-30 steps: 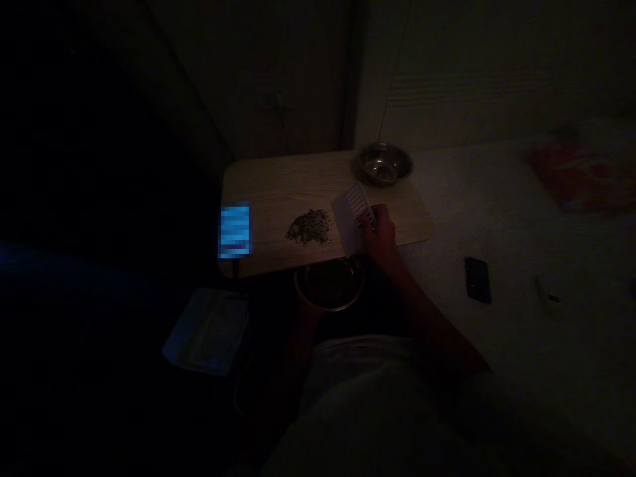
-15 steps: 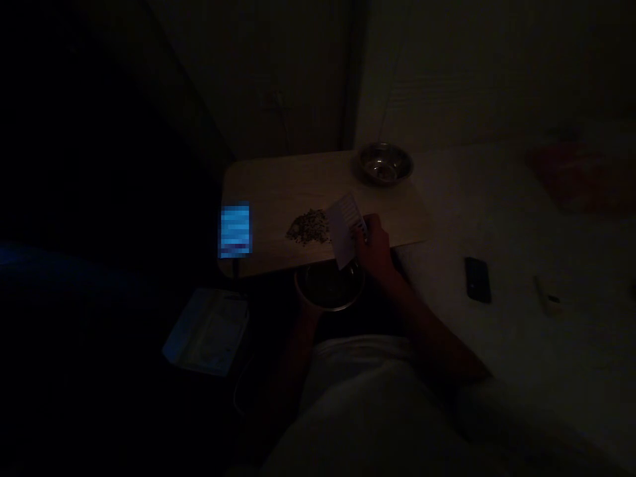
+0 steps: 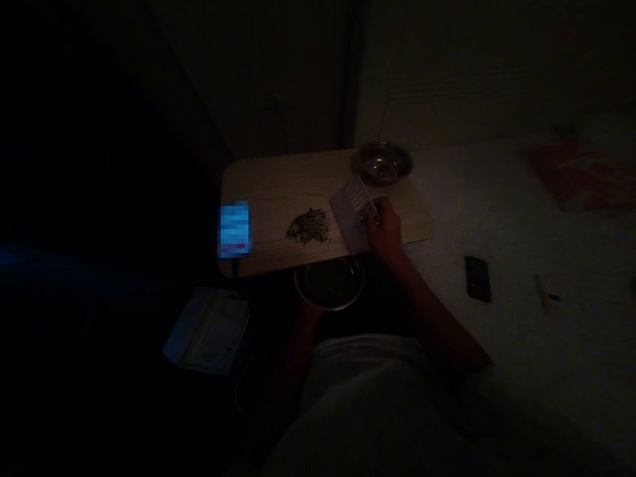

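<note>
In dim light, my right hand (image 3: 385,228) is closed on a pale printed card (image 3: 352,215), held over the wooden tabletop (image 3: 278,179). Left of the card lies a heap of small dark grains (image 3: 309,226), too dark to name. My left hand (image 3: 309,310) grips the near-left rim of a metal bowl (image 3: 330,285), just below the table's front edge. What the bowl holds is too dark to make out.
A second metal bowl (image 3: 385,163) stands at the table's back right. A lit screen (image 3: 234,229) glows at the left end. A phone (image 3: 477,278) and a small light object (image 3: 550,299) lie on the pale surface at right. A box-like package (image 3: 207,330) sits low at left.
My right hand has moved the card right and slightly away from me, off the edge of the grain heap. The left hand and its bowl stay in place.
</note>
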Demonstrator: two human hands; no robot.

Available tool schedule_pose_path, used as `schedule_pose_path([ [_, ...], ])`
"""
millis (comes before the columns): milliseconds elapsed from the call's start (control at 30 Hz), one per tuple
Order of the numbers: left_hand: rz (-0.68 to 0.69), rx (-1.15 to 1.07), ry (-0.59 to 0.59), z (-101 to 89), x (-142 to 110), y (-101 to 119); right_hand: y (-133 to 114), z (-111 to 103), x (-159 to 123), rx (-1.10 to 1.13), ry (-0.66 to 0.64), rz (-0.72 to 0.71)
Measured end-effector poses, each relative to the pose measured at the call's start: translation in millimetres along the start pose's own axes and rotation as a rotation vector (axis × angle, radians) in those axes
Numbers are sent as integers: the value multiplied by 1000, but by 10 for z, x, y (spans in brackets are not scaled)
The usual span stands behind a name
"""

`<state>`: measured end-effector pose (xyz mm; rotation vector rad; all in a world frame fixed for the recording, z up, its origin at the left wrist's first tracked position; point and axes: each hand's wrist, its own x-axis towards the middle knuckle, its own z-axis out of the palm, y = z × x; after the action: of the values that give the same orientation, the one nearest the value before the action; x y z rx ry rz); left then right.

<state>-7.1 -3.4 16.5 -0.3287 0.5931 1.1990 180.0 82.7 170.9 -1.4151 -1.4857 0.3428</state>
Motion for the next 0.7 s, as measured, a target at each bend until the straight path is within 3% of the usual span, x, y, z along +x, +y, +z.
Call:
schedule_pose_path([
  [300, -16, 12, -108, -38, 11, 5, -112, -258, 316, 11, 56, -132],
  [700, -13, 14, -74, 7, -70, 30, 43, -283, 519, -249, -107, -243],
])
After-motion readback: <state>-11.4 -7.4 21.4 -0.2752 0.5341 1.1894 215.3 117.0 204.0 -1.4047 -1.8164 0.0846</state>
